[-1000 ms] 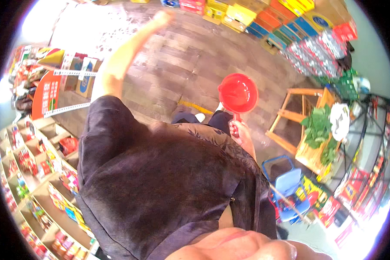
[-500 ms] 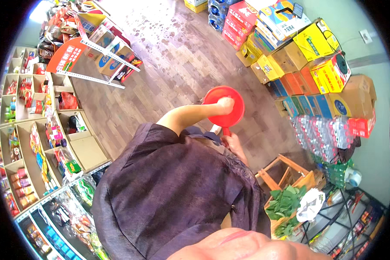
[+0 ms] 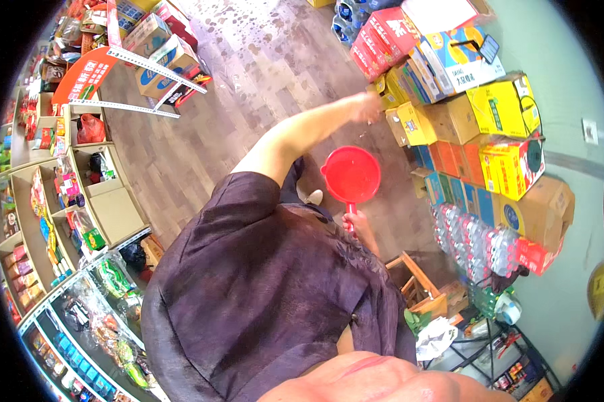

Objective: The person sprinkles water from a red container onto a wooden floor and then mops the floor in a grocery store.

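Note:
My right hand (image 3: 359, 225) grips the handle of a red plastic scoop (image 3: 351, 174), held level in front of my waist over the wooden floor. My left arm stretches out forward and to the right. At its end my left hand (image 3: 368, 107) is blurred, up near the stacked yellow cartons (image 3: 409, 120), with nothing visible in it; whether its fingers are apart is unclear. My dark purple shirt fills the lower middle of the view.
Stacked cartons (image 3: 496, 114) and shrink-wrapped bottle packs (image 3: 479, 244) line the right wall. A small wooden stool (image 3: 416, 278) stands by my right side. Shop shelves (image 3: 67, 221) with packaged goods run along the left. Dark wet spots (image 3: 248, 40) dot the floor ahead.
My left hand has left the red scoop's bowl and swung outward toward the cartons. The view has turned, so the scoop now lies lower and farther right.

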A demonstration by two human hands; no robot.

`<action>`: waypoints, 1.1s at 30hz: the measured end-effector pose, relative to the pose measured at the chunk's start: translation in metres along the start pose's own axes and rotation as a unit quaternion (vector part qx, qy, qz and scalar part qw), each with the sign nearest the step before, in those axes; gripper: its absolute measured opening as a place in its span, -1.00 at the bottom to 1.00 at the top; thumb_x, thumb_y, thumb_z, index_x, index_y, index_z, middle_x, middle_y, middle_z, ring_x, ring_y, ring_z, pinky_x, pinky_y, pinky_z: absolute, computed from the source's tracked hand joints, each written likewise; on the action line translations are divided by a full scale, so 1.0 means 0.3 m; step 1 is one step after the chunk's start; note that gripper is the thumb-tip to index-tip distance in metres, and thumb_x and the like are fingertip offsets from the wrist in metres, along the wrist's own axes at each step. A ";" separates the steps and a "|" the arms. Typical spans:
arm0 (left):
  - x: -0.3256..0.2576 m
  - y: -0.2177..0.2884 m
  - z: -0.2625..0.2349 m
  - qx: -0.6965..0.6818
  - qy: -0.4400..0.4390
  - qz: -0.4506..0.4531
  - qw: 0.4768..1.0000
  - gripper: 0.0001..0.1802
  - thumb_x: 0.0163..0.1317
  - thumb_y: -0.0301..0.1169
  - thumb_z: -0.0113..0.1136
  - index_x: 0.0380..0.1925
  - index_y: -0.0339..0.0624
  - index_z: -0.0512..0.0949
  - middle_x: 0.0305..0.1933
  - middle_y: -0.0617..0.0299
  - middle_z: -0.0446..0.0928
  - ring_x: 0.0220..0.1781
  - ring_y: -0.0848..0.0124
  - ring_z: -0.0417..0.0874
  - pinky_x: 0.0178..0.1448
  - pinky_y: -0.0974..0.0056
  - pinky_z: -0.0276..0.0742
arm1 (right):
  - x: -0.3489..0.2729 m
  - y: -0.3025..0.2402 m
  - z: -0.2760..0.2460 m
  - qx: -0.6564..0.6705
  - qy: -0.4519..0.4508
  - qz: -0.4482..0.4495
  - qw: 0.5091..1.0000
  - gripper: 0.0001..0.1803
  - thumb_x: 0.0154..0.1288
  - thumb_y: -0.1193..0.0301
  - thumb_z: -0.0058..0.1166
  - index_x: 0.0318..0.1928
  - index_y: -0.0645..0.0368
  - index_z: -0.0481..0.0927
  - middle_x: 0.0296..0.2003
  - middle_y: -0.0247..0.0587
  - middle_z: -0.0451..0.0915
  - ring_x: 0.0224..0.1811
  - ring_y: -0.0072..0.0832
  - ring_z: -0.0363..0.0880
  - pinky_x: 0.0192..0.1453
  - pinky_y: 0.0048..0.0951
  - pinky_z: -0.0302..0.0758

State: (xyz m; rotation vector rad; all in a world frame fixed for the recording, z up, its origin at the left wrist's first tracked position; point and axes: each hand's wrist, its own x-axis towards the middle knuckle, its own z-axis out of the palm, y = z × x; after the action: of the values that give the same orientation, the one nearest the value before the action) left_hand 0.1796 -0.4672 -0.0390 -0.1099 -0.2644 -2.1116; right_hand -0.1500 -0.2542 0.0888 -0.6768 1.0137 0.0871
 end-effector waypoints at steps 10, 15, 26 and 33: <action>0.032 0.983 0.168 0.702 0.535 0.267 0.387 -0.30 0.01 -0.36 0.04 0.24 -0.19 0.17 0.31 -0.15 0.15 0.34 0.02 0.16 0.38 0.13 0.09 | 0.396 -0.427 0.005 -0.088 0.123 -0.039 0.988 -0.87 0.08 0.41 0.00 -0.48 0.22 0.49 -0.66 -0.39 0.42 -0.65 -0.63 0.37 -0.58 -0.55 0.30; -0.039 0.972 0.221 0.747 0.414 0.040 0.518 -0.65 0.00 -0.39 -0.02 -0.18 -0.18 0.57 -0.16 -0.03 0.56 -0.12 0.15 0.59 -0.05 0.15 0.50 | 0.598 -0.847 0.152 -0.083 0.029 0.021 0.996 -0.93 0.15 0.44 0.01 -0.36 0.15 0.43 -0.55 -0.38 0.44 -0.65 -0.67 0.35 -0.58 -0.59 0.31; -0.247 1.186 -0.051 0.735 0.633 -0.052 0.240 -0.74 0.10 -0.32 0.01 -0.36 -0.22 0.62 -0.30 -0.08 0.60 -0.27 0.06 0.63 -0.18 0.05 0.54 | 1.046 -1.620 0.623 -0.136 -0.050 -0.025 0.989 -0.87 0.13 0.46 0.00 -0.38 0.12 0.31 -0.56 -0.34 0.38 -0.66 -0.67 0.35 -0.68 -0.68 0.29; -0.237 1.673 -0.197 -0.182 0.581 0.314 0.729 -0.66 0.25 -0.30 -0.17 -0.65 -0.15 0.43 -0.66 0.21 0.44 -0.65 0.31 0.49 -0.56 0.27 0.47 | 1.423 -1.914 0.671 -0.232 -0.100 0.022 0.967 -0.85 0.09 0.46 0.02 -0.35 0.15 0.33 -0.57 -0.37 0.41 -0.66 -0.68 0.38 -0.68 -0.66 0.35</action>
State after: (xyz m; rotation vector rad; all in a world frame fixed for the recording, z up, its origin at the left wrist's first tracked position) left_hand 0.6448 -0.6767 -0.0370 0.7821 0.8396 -1.1802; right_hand 0.4459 -0.6983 0.0908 -1.0484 0.8165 0.4333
